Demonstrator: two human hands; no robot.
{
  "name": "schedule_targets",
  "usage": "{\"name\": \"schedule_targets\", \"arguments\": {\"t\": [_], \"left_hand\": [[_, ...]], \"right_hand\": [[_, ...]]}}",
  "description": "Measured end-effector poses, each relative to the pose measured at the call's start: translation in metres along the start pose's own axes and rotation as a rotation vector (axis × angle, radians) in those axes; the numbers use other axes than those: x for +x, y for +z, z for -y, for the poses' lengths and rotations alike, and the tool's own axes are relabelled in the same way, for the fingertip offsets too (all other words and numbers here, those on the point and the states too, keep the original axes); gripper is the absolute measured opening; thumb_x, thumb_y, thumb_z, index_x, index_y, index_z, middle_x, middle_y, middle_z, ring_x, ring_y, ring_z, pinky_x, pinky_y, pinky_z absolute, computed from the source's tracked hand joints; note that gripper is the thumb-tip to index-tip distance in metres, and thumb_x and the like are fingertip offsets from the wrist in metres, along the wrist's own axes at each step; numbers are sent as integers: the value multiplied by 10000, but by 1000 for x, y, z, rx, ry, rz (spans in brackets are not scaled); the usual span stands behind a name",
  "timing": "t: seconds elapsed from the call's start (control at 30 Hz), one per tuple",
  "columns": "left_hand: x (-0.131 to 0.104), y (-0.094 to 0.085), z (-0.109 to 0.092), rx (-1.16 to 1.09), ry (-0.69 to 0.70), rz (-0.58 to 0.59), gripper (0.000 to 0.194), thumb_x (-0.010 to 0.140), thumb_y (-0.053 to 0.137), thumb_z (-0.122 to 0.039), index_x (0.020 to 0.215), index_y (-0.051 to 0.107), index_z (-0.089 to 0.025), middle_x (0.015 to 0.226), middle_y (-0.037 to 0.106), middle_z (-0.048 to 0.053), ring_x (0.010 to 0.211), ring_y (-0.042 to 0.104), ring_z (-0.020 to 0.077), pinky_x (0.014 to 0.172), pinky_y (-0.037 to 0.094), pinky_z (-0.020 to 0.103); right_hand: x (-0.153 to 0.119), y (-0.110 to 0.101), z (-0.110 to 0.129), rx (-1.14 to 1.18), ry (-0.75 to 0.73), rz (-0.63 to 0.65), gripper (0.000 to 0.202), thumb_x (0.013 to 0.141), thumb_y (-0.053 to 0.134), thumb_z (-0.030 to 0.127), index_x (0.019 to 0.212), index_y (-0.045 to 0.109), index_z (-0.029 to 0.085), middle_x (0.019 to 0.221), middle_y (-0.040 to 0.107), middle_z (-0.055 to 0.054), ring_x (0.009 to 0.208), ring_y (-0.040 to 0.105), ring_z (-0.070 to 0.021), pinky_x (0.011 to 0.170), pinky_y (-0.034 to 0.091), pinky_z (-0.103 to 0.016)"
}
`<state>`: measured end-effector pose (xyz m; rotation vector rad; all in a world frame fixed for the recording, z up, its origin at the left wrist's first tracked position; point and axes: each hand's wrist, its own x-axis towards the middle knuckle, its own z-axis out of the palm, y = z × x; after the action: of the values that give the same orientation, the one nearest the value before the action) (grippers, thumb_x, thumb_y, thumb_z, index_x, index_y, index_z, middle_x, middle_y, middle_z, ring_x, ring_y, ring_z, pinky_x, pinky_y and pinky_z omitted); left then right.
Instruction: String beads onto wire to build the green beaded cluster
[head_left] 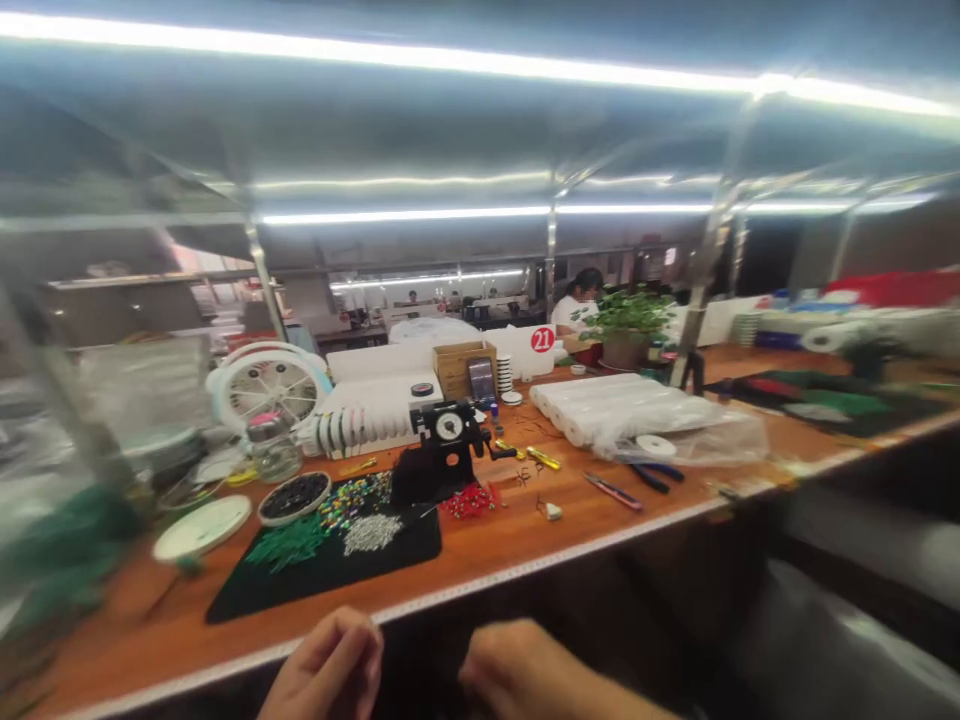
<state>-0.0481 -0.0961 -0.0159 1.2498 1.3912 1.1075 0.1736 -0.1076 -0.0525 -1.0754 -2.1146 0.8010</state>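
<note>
My left hand (pixel 330 665) is just in front of the bench edge, its fingers curled and pressed together. Level with it to the right, my right hand (pixel 517 660) is bent into a loose fist, the fingertips turned out of sight. Whether either holds something small cannot be made out. Closest to the left hand lies a black mat (pixel 322 575) with green strips (pixel 289 543), silvery beads (pixel 373 534) and multicoloured beads (pixel 346 500). Behind it stands a small black hand-crank machine (pixel 450 435), with red pieces (pixel 470 502) at its foot.
A round dish of black pieces (pixel 295 497), a white lid (pixel 202 528), a glass jar (pixel 274 448) and a fan (pixel 271 390) stand at left. Toward the right are pliers (pixel 656 476), a red-handled tool (pixel 613 491), wrapped white rolls (pixel 622 410) and a potted plant (pixel 628 330). A person (pixel 576 308) sits beyond.
</note>
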Motion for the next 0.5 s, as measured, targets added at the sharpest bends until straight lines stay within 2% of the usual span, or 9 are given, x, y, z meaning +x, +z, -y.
{"name": "schedule_targets", "arguments": {"t": [0.07, 0.13, 0.2, 0.3, 0.37, 0.43, 0.47, 0.5], "left_hand": [[2, -4, 1, 19, -29, 18, 397, 578, 650, -607, 604, 589, -216, 509, 545, 14, 447, 456, 154, 401, 355, 259], [3, -4, 5, 67, -58, 93, 402, 578, 666, -575, 601, 579, -184, 521, 562, 14, 440, 461, 131, 398, 318, 228], [4, 0, 12, 93, -106, 164, 435, 574, 650, -591, 580, 534, -172, 510, 560, 9, 409, 460, 119, 379, 270, 213], [4, 11, 25, 96, -176, 178, 413, 616, 608, -578, 615, 503, -178, 477, 544, -9, 363, 426, 107, 355, 212, 201], [2, 18, 31, 113, -196, 179, 371, 650, 591, -541, 643, 511, -179, 455, 533, -20, 347, 401, 102, 350, 195, 199], [-1, 26, 32, 162, -186, 220, 357, 653, 601, -520, 622, 523, -173, 422, 514, -23, 349, 392, 105, 358, 214, 206], [-2, 30, 30, 189, -162, 253, 355, 651, 614, -509, 601, 536, -166, 424, 515, -19, 371, 407, 110, 374, 242, 210], [-4, 33, 28, 208, -134, 296, 354, 651, 627, -496, 581, 550, -158, 441, 527, -11, 407, 431, 117, 397, 275, 214]], "right_hand": [[12, -14, -9, -84, 70, -160, 157, 886, 414, 251, 844, 552, 191, 750, 605, -13, 668, 540, -128, 600, 380, -217], [26, -31, -23, -230, 101, -259, 174, 883, 394, 220, 786, 532, 178, 725, 571, -29, 653, 518, -143, 609, 371, -245], [38, -47, -40, -356, 59, -262, 158, 852, 435, 185, 729, 533, 177, 756, 554, -38, 700, 511, -155, 650, 380, -262], [43, -58, -57, -501, 46, -271, 149, 803, 518, 164, 663, 567, 171, 815, 560, -61, 799, 503, -195, 712, 393, -310], [38, -53, -53, -559, 57, -339, 141, 788, 547, 167, 657, 598, 166, 858, 571, -94, 866, 495, -237, 769, 394, -369], [29, -39, -36, -510, 5, -397, 81, 786, 564, 196, 773, 637, 165, 957, 569, -124, 962, 478, -269, 848, 380, -412], [24, -29, -25, -427, -53, -383, 131, 780, 582, 227, 885, 637, 169, 1018, 560, -128, 1003, 471, -268, 876, 379, -404], [20, -19, -14, -322, -100, -310, 254, 765, 609, 264, 1004, 611, 180, 1083, 545, -125, 1027, 476, -260, 885, 390, -382]]}}
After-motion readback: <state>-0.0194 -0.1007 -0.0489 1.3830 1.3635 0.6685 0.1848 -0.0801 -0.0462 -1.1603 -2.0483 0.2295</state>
